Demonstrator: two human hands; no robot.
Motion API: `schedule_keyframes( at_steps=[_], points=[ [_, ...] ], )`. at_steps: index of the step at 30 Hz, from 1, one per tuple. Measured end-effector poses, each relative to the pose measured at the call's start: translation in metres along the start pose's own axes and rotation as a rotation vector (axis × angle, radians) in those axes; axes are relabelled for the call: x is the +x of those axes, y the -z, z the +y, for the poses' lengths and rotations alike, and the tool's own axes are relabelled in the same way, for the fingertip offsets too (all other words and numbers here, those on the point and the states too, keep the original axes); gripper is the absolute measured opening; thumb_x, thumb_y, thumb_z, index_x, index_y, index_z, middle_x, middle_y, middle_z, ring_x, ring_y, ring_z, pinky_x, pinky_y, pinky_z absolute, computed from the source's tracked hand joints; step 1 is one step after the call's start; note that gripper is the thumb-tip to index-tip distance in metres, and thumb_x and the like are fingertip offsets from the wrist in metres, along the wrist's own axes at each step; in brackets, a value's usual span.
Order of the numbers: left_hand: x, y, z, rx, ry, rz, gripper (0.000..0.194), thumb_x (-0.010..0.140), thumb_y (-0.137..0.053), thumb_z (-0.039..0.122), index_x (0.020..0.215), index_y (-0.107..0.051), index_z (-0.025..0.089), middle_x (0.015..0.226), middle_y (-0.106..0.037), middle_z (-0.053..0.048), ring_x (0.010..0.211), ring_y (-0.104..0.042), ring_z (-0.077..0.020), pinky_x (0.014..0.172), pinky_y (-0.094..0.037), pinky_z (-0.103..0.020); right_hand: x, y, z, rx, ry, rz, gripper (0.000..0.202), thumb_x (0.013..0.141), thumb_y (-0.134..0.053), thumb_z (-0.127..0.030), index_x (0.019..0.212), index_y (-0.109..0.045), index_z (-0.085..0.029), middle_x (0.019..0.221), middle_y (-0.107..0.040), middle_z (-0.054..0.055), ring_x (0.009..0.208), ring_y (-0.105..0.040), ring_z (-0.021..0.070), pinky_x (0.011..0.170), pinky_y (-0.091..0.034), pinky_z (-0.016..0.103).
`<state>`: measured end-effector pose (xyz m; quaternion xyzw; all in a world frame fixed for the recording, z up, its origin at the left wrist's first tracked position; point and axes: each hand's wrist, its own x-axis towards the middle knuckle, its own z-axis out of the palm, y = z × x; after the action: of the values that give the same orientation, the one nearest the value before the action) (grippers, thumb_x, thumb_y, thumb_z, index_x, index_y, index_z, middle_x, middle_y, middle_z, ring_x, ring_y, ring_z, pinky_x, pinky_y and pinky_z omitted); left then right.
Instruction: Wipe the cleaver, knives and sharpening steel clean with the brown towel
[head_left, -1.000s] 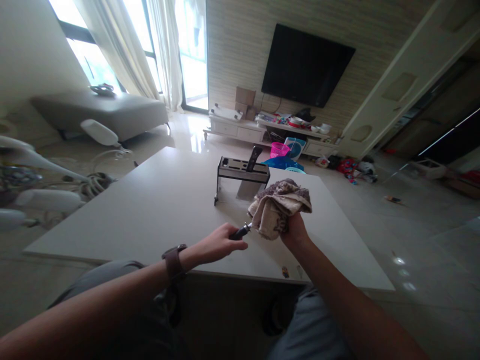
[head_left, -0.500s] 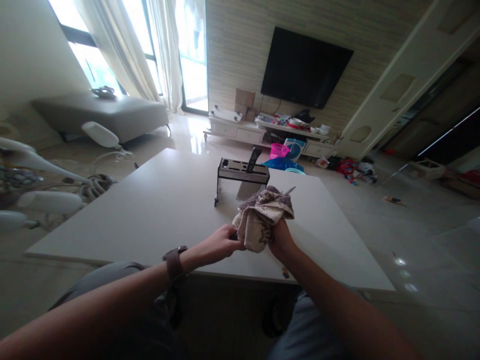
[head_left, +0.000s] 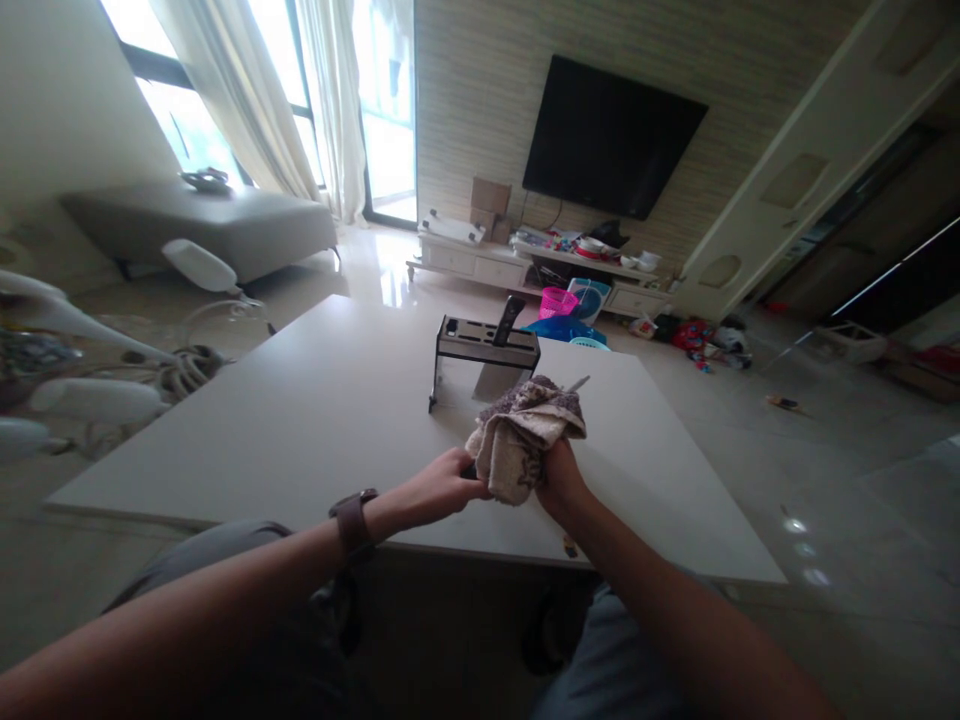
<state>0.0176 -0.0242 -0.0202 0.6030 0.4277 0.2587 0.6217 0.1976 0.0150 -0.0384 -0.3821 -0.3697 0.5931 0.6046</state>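
Over the front part of the white table (head_left: 337, 400), my left hand (head_left: 442, 483) is closed around the dark handle of a knife (head_left: 578, 383). Most of its blade is hidden in a brown and beige cloth (head_left: 517, 440); only the tip pokes out at the upper right. My right hand (head_left: 561, 480) grips the cloth from the right side, its fingers mostly covered by the fabric. Just behind the cloth stands a metal knife rack (head_left: 480, 340). One black-handled knife (head_left: 508, 320) sits upright in a slot, its broad blade hanging below the top.
A small yellow and dark object (head_left: 570, 547) lies at the table's front edge, beside my right forearm. White lamp parts (head_left: 97, 400) stand left of the table. Beyond the far edge are a pink basket (head_left: 558, 302) and a TV cabinet (head_left: 472, 262).
The cloth and the protruding knife tip have shifted very slightly downward and left. Both hands keep their hold, and the rack stays in place.
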Motion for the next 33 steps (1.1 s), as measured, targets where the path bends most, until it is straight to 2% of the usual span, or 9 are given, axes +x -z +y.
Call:
schedule_keyframes(
  at_steps=[9, 18, 25, 29, 33],
  points=[
    [-0.001, 0.001, 0.001, 0.006, -0.047, 0.005, 0.020, 0.075, -0.071, 0.035, 0.076, -0.064, 0.016, 0.060, -0.046, 0.005, 0.052, -0.035, -0.0083, 0.046, -0.027, -0.022, 0.002, 0.003, 0.005, 0.021, -0.027, -0.004, 0.025, 0.081, -0.076, -0.035, 0.104, -0.073, -0.025, 0.109, -0.080, 0.001, 0.104, -0.074, 0.0237, 0.100, -0.060, 0.042],
    [-0.002, 0.000, 0.000, 0.004, -0.006, 0.020, 0.023, 0.076, -0.071, 0.038, 0.075, -0.062, 0.017, 0.056, -0.044, 0.006, 0.047, -0.035, -0.0085, 0.043, -0.028, -0.023, -0.001, 0.000, 0.001, -0.007, -0.010, -0.026, 0.027, 0.082, -0.075, -0.035, 0.107, -0.071, -0.025, 0.110, -0.079, 0.002, 0.104, -0.075, 0.0252, 0.103, -0.059, 0.046],
    [-0.001, 0.000, 0.000, 0.011, -0.032, 0.001, 0.024, 0.077, -0.071, 0.039, 0.079, -0.064, 0.016, 0.060, -0.046, 0.005, 0.051, -0.036, -0.0089, 0.046, -0.029, -0.023, -0.001, -0.001, 0.002, 0.002, -0.026, 0.003, 0.027, 0.081, -0.077, -0.036, 0.105, -0.072, -0.025, 0.112, -0.079, 0.001, 0.104, -0.074, 0.0234, 0.102, -0.059, 0.043],
    [-0.001, 0.001, 0.003, 0.046, -0.036, -0.014, 0.023, 0.077, -0.069, 0.038, 0.081, -0.064, 0.015, 0.063, -0.047, 0.005, 0.054, -0.037, -0.0096, 0.048, -0.028, -0.024, 0.005, -0.001, -0.010, 0.058, 0.000, 0.017, 0.029, 0.077, -0.078, -0.037, 0.103, -0.072, -0.026, 0.111, -0.080, -0.001, 0.105, -0.073, 0.0219, 0.103, -0.059, 0.041],
    [-0.002, 0.003, 0.009, 0.093, 0.017, -0.003, 0.029, 0.077, -0.071, 0.042, 0.073, -0.054, 0.018, 0.059, -0.041, 0.007, 0.052, -0.037, -0.0099, 0.049, -0.026, -0.025, 0.023, 0.008, -0.037, 0.104, 0.080, 0.036, 0.022, 0.080, -0.074, -0.041, 0.096, -0.072, -0.027, 0.103, -0.081, -0.002, 0.102, -0.075, 0.0225, 0.106, -0.057, 0.044]
  ],
)
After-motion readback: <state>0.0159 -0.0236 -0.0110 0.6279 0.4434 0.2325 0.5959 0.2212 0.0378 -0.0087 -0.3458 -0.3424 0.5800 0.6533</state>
